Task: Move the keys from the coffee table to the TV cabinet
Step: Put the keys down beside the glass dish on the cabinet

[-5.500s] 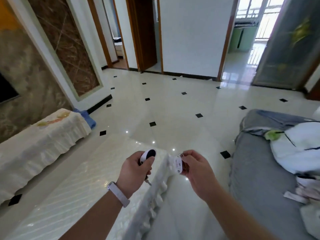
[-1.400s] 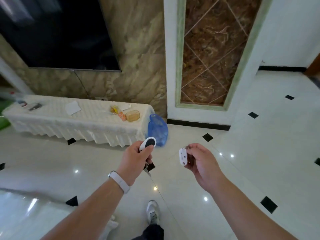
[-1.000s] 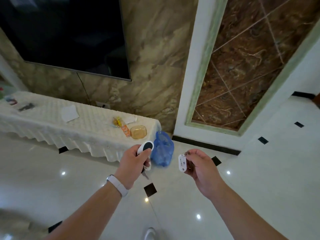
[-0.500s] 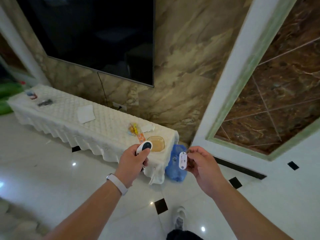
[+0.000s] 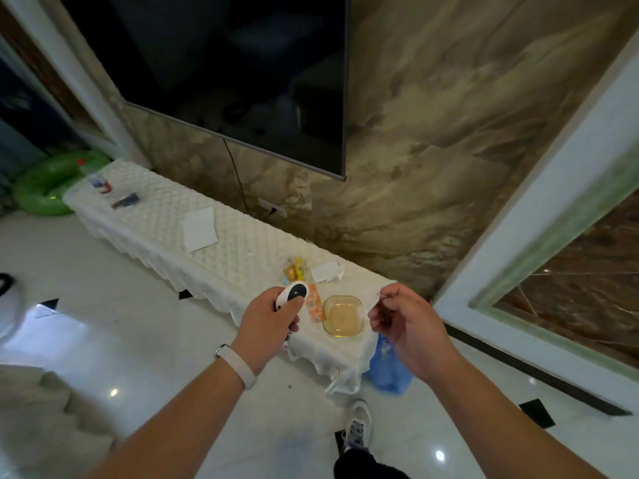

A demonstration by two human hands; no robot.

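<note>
The TV cabinet (image 5: 221, 250) is low, long and draped in a white quilted cloth under the wall TV. My left hand (image 5: 268, 319) hovers over the cabinet's near right end, closed around a white oval key fob with a black pad (image 5: 294, 296). My right hand (image 5: 408, 323) is above the cabinet's right corner, fingers pinched on a small metal key ring (image 5: 382, 297). The white tag of those keys is hidden behind my fingers.
An amber glass dish (image 5: 342, 316) sits between my hands on the cabinet, with orange packets (image 5: 313, 305) and snack wrappers beside it. White paper (image 5: 200, 229) lies mid-cabinet, small items at the far left end. A blue bag (image 5: 390, 371) and a green swim ring (image 5: 48, 188) are on the floor.
I have stepped closer to the cabinet, and both hands now hang over its right end. The white tag in my right hand has turned out of sight.
</note>
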